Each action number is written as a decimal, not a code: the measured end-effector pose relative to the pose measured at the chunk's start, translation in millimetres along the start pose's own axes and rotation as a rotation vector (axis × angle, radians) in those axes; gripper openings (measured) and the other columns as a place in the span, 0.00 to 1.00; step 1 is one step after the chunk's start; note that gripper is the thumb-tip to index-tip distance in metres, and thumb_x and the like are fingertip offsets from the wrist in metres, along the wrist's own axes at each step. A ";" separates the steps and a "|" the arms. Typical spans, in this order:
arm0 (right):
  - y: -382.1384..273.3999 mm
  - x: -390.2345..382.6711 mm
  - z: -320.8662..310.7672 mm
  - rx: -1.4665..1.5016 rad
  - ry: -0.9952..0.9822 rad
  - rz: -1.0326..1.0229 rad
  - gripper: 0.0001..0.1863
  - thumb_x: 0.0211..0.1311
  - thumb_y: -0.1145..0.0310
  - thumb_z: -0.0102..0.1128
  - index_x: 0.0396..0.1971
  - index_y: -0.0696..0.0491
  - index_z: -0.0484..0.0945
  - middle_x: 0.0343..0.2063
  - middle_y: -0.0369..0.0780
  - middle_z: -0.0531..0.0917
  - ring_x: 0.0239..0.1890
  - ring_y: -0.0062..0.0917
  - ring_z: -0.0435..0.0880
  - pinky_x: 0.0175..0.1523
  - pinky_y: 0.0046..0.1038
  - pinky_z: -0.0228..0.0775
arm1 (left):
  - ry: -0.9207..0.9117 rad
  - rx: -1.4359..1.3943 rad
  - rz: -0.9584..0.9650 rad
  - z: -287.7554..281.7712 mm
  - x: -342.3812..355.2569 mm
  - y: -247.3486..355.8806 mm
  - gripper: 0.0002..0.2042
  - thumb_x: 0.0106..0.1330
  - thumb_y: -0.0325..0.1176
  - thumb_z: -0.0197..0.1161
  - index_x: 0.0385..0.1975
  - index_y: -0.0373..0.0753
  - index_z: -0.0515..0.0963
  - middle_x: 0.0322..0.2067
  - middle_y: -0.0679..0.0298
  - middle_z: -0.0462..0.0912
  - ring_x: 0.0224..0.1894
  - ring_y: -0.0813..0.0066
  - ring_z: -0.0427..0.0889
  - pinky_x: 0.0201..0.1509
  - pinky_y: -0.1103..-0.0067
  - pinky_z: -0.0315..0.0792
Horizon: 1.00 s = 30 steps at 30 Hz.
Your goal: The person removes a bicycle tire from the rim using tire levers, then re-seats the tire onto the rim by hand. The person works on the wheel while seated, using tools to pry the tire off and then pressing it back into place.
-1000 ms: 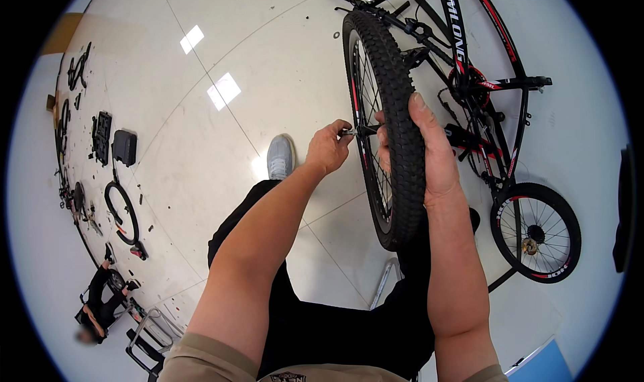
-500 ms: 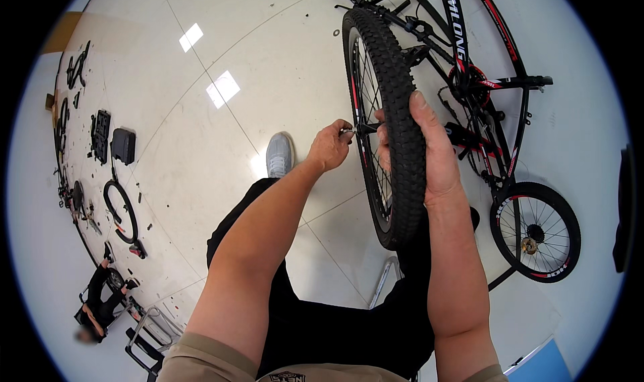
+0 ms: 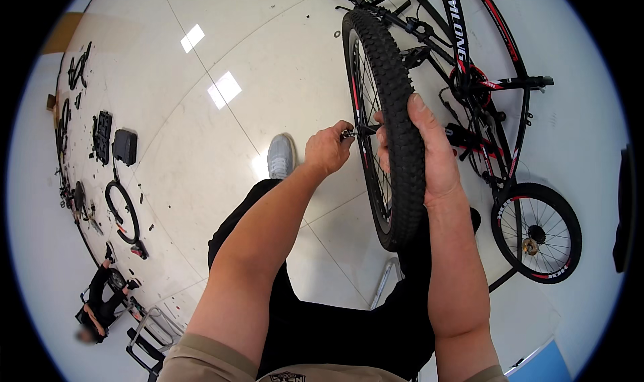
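Upright in front of me stands a bicycle wheel with a knobby black tire (image 3: 401, 140) and a black rim with red and white marks. My right hand (image 3: 435, 150) is wrapped round the tire's right side, thumb on the tread and fingertips reaching between the spokes. At the left end of the hub (image 3: 367, 131), my left hand (image 3: 327, 147) is closed in a pinch on a small shiny metal piece (image 3: 348, 133). Whether that piece is a nut or a lever is hidden by the fingers.
Right of the wheel lies a black and red bicycle frame (image 3: 458, 33) with another wheel (image 3: 537, 233) near its lower end. Far left on the tiled floor are a black case (image 3: 125, 147), an open tool tray (image 3: 102, 137) and bicycle parts. A person (image 3: 100, 307) sits beyond.
My left hand has turned a little at the hub end, and more of the small metal piece shows. My right hand keeps its place on the tire.
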State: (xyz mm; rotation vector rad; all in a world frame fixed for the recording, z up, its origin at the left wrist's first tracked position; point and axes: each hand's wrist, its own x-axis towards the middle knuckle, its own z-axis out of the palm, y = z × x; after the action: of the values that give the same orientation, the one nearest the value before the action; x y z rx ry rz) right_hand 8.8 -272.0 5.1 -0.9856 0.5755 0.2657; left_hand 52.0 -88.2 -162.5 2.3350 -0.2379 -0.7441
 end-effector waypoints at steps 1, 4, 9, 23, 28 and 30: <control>0.0 0.0 0.2 0.000 0.001 0.001 0.35 0.71 0.38 0.57 0.43 0.63 0.80 0.24 0.40 0.81 0.17 0.24 0.79 0.22 0.23 0.71 | 0.011 0.000 0.003 1.1 -0.6 -0.3 0.14 0.69 0.38 0.63 0.53 0.48 0.80 0.39 0.55 0.90 0.46 0.52 0.87 0.52 0.62 0.78; 0.1 0.3 0.1 0.003 0.006 -0.002 0.35 0.72 0.38 0.56 0.43 0.63 0.80 0.23 0.39 0.80 0.17 0.24 0.78 0.21 0.23 0.70 | 0.030 -0.052 -0.004 4.7 -0.8 -1.8 0.15 0.69 0.39 0.62 0.54 0.48 0.80 0.40 0.55 0.90 0.46 0.52 0.87 0.52 0.62 0.79; 1.5 1.3 -4.0 0.012 0.001 -0.013 0.35 0.71 0.37 0.57 0.43 0.63 0.80 0.23 0.39 0.80 0.17 0.24 0.78 0.21 0.23 0.69 | 0.052 -0.026 -0.026 10.3 -1.3 0.4 0.16 0.69 0.40 0.60 0.54 0.47 0.81 0.39 0.53 0.89 0.46 0.49 0.87 0.53 0.60 0.79; 1.5 1.5 -2.1 -0.003 0.028 -0.013 0.36 0.70 0.36 0.57 0.42 0.62 0.80 0.23 0.39 0.80 0.17 0.23 0.78 0.22 0.23 0.69 | 0.040 -0.031 -0.022 7.2 -0.9 1.5 0.21 0.67 0.38 0.58 0.61 0.46 0.76 0.41 0.49 0.89 0.46 0.47 0.87 0.55 0.59 0.79; 0.7 1.6 -3.5 -0.016 0.023 -0.009 0.36 0.70 0.36 0.57 0.43 0.62 0.80 0.23 0.39 0.80 0.17 0.23 0.78 0.21 0.23 0.70 | 0.019 -0.105 -0.012 9.2 1.9 -3.8 0.26 0.65 0.35 0.59 0.65 0.47 0.72 0.42 0.47 0.88 0.47 0.47 0.86 0.55 0.59 0.78; 0.6 1.8 -3.3 -0.014 0.024 -0.015 0.36 0.70 0.36 0.57 0.43 0.62 0.80 0.23 0.39 0.80 0.17 0.23 0.78 0.21 0.22 0.70 | 0.052 -0.113 0.038 11.7 1.9 -6.1 0.26 0.64 0.33 0.60 0.65 0.47 0.73 0.42 0.48 0.88 0.47 0.47 0.86 0.56 0.60 0.78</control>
State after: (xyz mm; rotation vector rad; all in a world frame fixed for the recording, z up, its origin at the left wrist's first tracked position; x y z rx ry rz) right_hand 8.9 -274.5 2.3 -1.0072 0.5888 0.2444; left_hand 46.7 -90.7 -174.5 2.2340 -0.2110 -0.6602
